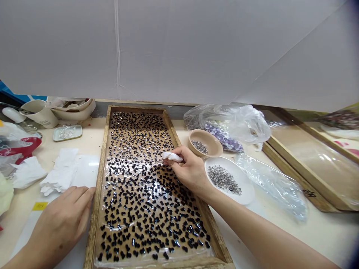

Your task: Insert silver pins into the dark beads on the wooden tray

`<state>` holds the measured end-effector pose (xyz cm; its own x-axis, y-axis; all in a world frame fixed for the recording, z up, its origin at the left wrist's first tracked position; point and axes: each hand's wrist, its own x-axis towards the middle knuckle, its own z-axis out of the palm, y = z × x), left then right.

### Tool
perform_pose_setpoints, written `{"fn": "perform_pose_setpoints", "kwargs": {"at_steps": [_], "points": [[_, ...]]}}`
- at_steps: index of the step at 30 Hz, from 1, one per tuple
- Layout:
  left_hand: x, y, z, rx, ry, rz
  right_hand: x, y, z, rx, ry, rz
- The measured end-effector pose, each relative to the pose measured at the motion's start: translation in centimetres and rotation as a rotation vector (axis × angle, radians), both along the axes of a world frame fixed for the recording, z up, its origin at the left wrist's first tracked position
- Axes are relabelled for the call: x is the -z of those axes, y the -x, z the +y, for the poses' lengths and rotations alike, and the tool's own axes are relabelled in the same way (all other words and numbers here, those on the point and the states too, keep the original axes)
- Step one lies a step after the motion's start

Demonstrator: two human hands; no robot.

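A long wooden-framed tray [101,160] lies lengthwise before me, its plastic-lined base covered with many small glossy black pieces. My right hand [190,168] is closed over the middle of the tray, pinching a white tissue-wrapped tool [171,156]. A thin tip sticks out leftward from the tissue, close above the black pieces; the tool's exact kind is hidden. Outside the tray's left side lies my left hand [66,213], palm down with fingers extended loosely and fingertips by the frame. Nothing shows in it, and its thumb is hidden.
Right of the tray are a beige bowl [211,144] and a white plate [248,190], both with small metal pieces, plus plastic bags [238,125] and another wooden tray [303,172]. Folded tissues [60,172], a small dish [67,133] and a cup [42,114] stand left. A white panel [179,52] overhangs.
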<state>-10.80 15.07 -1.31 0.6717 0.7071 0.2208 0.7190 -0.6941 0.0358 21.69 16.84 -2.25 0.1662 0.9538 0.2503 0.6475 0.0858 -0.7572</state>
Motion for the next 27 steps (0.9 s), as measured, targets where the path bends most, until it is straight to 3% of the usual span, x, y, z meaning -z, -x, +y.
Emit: {"fn": "perform_pose_setpoints", "kwargs": {"at_steps": [16,27], "points": [[0.1,0.2,-0.2,-0.021,0.048,0.021,-1.0,1.0,0.4,-0.036,-0.045,-0.026],[0.4,0.2,-0.2,-0.027,0.046,0.009,0.0,1.3,1.1,-0.066,-0.06,-0.084]]}}
